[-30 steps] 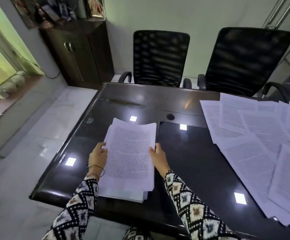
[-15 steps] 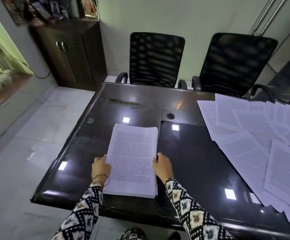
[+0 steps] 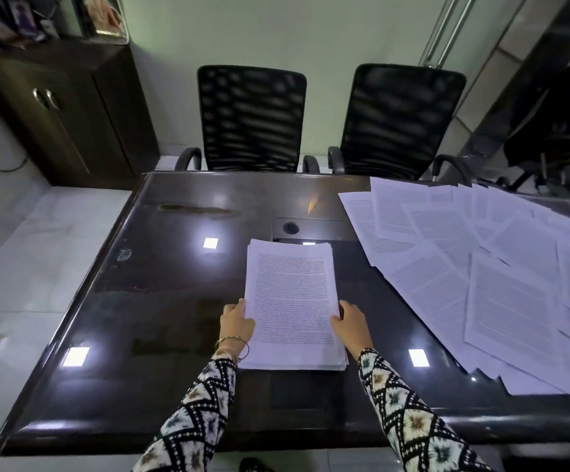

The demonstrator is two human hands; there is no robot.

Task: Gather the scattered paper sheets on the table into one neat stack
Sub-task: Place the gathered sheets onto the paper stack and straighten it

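Stack of sheets: a stack of sheets (image 3: pixel 292 301) is seen lying flat on the counter (image 3: pixel 174 301), about midway between its left and right edges and nearer the near edge than the far one. Printed text is turned upward; the edges are nearly flush, with a few lower sheets showing at the near right corner.
Left hand: the left hand (image 3: pixel 237 320) is set against the stack's left long side, in its near half. Its fingers are held together and curled onto the paper edge, with the thumb tip at the top sheet.
Right hand: the right hand (image 3: pixel 351 323) is set against the right long side, opposite the left. Its fingers are likewise together and bent onto the edge; how far they reach under the sheets cannot be told.
Loose sheets: many loose sheets (image 3: pixel 481 284) are spread, overlapping and at mixed angles, over the counter's right part, from the far right corner down towards the near edge. They are kept apart from the stack by a strip of bare counter.
Wrists: bangles (image 3: pixel 230 342) are worn on the left wrist, and patterned sleeves (image 3: pixel 409 417) cover both forearms.
Counter: dark and glossy, with bright square reflections and a round cable hole (image 3: pixel 290 227) just beyond the stack.
Surroundings: two black mesh chairs (image 3: pixel 251 117) are placed at the far edge, and a dark cabinet (image 3: pixel 72 110) stands beyond the far left corner.
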